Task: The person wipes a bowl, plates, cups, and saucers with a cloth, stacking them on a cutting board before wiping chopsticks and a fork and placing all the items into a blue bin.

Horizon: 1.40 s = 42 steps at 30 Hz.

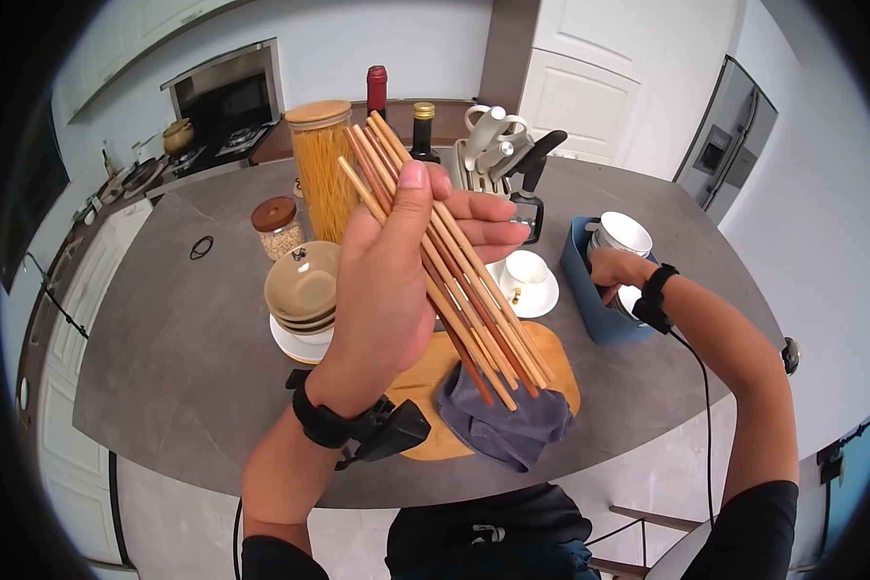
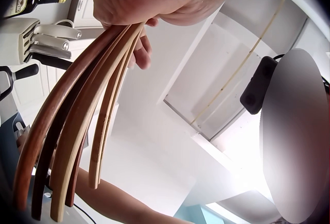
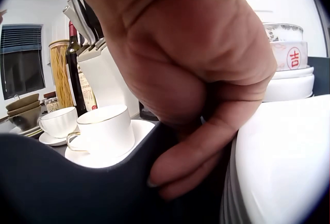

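Note:
My left hand (image 1: 382, 275) grips a bundle of several wooden chopsticks (image 1: 481, 311), some pale and some reddish brown, raised above the cutting board (image 1: 425, 430). The thumb lies across them, and in the left wrist view their ends fan out below the hand. On the right, my right hand (image 1: 619, 268) reaches down into a blue bin (image 1: 614, 332). Its fingers (image 3: 188, 157) bend down between the bin's wall and a stack of white dishes (image 3: 289, 157). White bowls (image 1: 625, 232) stand at the bin's far end. Whether the right fingers hold anything, I cannot tell.
A grey-blue cloth (image 1: 512, 425) lies on the board. Left of it are stacked beige bowls (image 1: 300, 285), a grain jar (image 1: 278, 232) and a tall pasta jar (image 1: 321, 174). A white cup (image 1: 525, 274) on a saucer and a knife block (image 1: 474, 179) stand beyond the left hand.

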{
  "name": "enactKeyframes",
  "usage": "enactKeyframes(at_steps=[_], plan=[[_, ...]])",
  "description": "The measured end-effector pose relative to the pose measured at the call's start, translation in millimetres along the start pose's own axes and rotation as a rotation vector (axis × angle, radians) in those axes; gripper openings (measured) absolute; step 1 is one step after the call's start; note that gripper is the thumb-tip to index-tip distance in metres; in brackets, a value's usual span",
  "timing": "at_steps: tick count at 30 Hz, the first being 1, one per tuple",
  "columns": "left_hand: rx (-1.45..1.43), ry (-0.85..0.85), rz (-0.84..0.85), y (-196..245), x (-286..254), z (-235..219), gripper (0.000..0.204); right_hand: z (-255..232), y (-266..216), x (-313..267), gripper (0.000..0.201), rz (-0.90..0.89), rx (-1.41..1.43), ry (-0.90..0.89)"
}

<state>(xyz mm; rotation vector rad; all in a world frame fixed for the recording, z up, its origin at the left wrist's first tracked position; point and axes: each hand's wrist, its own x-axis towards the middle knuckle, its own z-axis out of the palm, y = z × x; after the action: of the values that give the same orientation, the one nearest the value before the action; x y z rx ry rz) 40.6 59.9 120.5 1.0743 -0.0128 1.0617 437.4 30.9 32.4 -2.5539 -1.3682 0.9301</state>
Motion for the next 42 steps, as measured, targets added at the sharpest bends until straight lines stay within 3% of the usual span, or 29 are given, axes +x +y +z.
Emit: enactKeyframes(at_steps=[4,9,11,15,20,21,22,24,25,28,30,33,34,35,39,42], plan=[[-0.022,0.012,0.005,1.8,0.3,0.1,0.032,0.8,6.6,6.4,0.021,0.093,0.023,-0.113],[-0.007,0.013,-0.020,1.1,-1.1,2.4,0.031,3.4,8.2,1.3,0.021,0.067,-0.007,-0.093],[-0.009,0.004,-0.027,-0.2,-0.5,1.8,0.031,3.4,-4.8,-9.3,0.020,0.062,-0.161,-0.063],[-0.008,-0.001,-0.020,4.4,-2.1,1.7,0.031,7.6,9.1,11.3,0.019,0.052,-0.178,-0.080],[-0.019,-0.014,-0.027,1.8,-1.1,-2.5,0.030,-1.7,-10.2,-25.0,0.014,0.101,-0.024,-0.025],[-0.031,-0.002,-0.048,0.8,-1.3,-3.6,0.030,-8.6,-7.7,-27.0,0.015,-0.119,-0.212,-0.098],[-0.044,0.008,-0.070,-0.3,-1.4,-3.6,0.030,-13.3,-5.4,-27.9,0.015,-0.117,-0.211,-0.097],[-0.055,0.035,-0.078,-2.9,-1.8,-1.0,0.030,-27.0,-7.3,-47.4,0.016,0.047,0.132,-0.048],[-0.065,0.064,-0.084,-3.9,-1.7,0.3,0.030,-35.7,-10.0,-56.5,0.016,0.049,0.134,-0.048],[-0.063,0.091,-0.155,-2.8,-0.9,0.3,0.030,-54.9,-21.0,-92.1,0.015,-0.022,0.173,-0.042],[-0.075,0.117,-0.178,-4.6,-0.5,4.4,0.029,-51.7,-38.2,-125.9,0.013,-0.176,0.503,0.013],[-0.036,0.071,-0.231,-11.5,-1.7,0.3,0.031,-16.8,-40.4,-149.7,0.014,-0.335,0.837,-0.040],[0.107,0.039,-0.290,-15.2,-2.2,4.2,0.034,23.9,-49.1,-163.7,0.014,-0.460,1.162,-0.054],[0.249,0.013,-0.343,-17.5,-3.4,5.2,0.036,42.7,-53.7,-168.4,0.014,-0.542,1.284,-0.089],[0.621,-0.206,-0.450,-29.7,-9.2,11.7,0.035,89.9,-88.7,-188.8,0.013,-0.635,1.446,-0.029],[0.570,-0.227,-0.534,-31.1,-13.5,21.0,0.032,100.0,-101.4,-184.1,0.015,-0.674,1.460,0.068]])
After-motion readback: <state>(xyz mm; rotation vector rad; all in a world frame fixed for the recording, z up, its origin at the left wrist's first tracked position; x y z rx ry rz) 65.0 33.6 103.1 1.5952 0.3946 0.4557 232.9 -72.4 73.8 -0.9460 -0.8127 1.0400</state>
